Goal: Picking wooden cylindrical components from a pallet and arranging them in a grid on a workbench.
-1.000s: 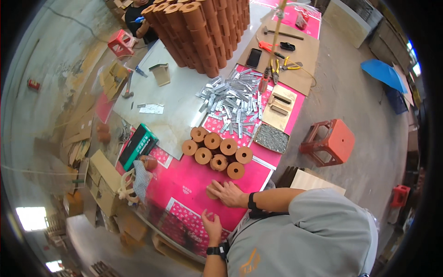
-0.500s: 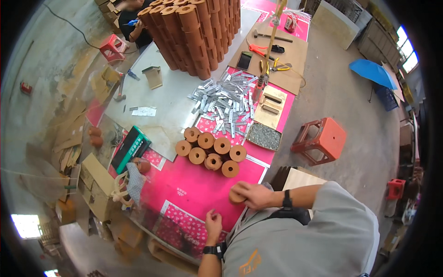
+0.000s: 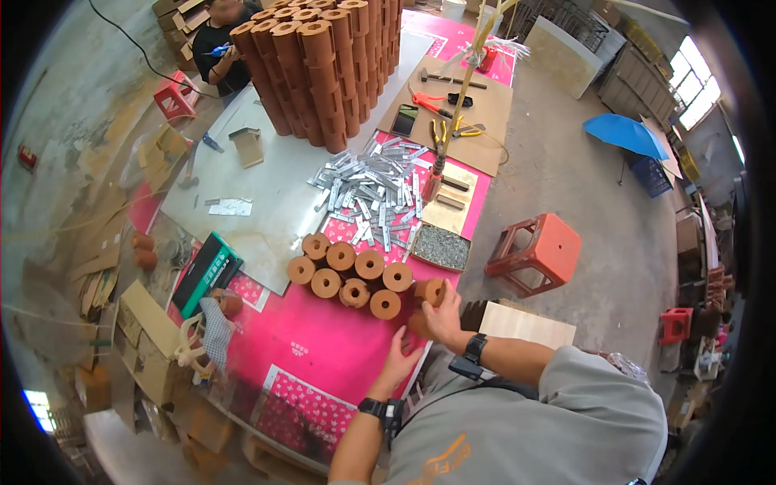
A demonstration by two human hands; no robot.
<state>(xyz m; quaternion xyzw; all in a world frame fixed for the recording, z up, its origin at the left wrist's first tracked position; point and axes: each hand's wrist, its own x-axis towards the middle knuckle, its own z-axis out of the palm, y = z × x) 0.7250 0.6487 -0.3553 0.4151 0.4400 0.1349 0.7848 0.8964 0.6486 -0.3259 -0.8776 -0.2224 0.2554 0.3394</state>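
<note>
At the table's near right edge, my right hand (image 3: 442,319) is closed on a reddish-brown hollow cylinder (image 3: 429,292), its round end with the hole turned up. Below it, partly hidden by my fingers, shows a second brown piece (image 3: 418,325); whether the two are joined I cannot tell. My left hand (image 3: 399,360) hovers beside it over the pink table cover, fingers apart and holding nothing. Just left of the held cylinder, several similar cylinders (image 3: 354,293) stand close together in two staggered rows. Farther back rises a tall block of stacked brown cylinders (image 3: 311,77).
Loose metal strips (image 3: 372,190) lie heaped behind the rows, next to a tray of small grey parts (image 3: 440,246). Pliers (image 3: 467,128), a hammer (image 3: 453,78) and a phone (image 3: 404,119) rest on cardboard. A red stool (image 3: 535,255) stands right. Another person (image 3: 226,61) sits far left.
My right hand has moved forward with a cylinder, from near my body to the right end of the rows. My left hand has shifted forward and right, its fingers spreading. The whole view has tilted slightly.
</note>
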